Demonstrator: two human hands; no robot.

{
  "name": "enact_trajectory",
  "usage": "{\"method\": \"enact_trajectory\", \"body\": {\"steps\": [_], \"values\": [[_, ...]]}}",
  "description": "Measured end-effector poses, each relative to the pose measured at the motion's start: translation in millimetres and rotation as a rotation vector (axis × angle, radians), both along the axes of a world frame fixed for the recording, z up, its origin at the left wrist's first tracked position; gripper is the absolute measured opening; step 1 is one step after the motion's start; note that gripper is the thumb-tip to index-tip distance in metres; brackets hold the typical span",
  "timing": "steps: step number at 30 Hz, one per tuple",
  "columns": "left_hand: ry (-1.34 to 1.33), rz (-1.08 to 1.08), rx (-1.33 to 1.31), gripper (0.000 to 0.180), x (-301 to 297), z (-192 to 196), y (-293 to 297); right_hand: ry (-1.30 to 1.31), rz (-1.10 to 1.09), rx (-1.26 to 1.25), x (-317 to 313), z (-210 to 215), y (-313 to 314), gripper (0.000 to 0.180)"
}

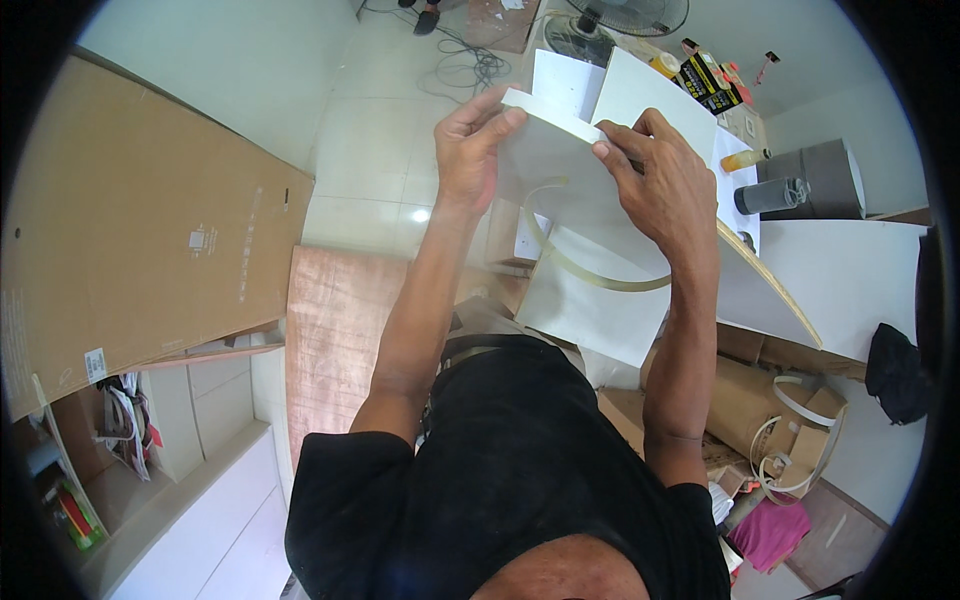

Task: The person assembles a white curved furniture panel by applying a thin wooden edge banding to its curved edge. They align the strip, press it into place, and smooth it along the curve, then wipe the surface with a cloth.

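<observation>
A white board [560,155] is held up in front of me, its narrow white edge facing upward. My left hand [472,150] is closed round its left corner, thumb on the near face. At the right end of that edge, my right hand [665,180] pinches the board between thumb and fingers. A thin pale strip [600,281] curves below the board and passes behind my right forearm. Whether its upper end joins the board cannot be made out.
White panels [590,315] lie below and right of the board. To the right stand a dark bottle [770,195], a yellow-capped bottle [742,160] and a grey roll [825,180]. A fan [580,38] stands far ahead, near tangled cable [480,68]. Large cardboard [150,230] leans left.
</observation>
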State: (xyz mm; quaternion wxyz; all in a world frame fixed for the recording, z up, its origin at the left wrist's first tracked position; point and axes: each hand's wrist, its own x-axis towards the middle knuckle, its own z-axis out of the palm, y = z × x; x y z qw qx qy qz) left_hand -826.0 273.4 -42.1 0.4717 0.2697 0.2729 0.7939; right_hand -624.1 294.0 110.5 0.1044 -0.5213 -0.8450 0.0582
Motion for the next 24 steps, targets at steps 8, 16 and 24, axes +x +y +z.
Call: {"method": "enact_trajectory", "body": {"steps": [8,16,24], "values": [[0.024,-0.002,0.016,0.042,-2,0,1,0.0,0.013,-0.007,2,0,3,0.033],[0.034,-0.016,-0.036,0.046,2,7,1,-0.008,0.011,-0.03,3,3,6,0.032],[0.014,-0.013,0.004,0.044,1,10,0,-0.021,0.027,-0.034,3,5,8,0.032]]}}
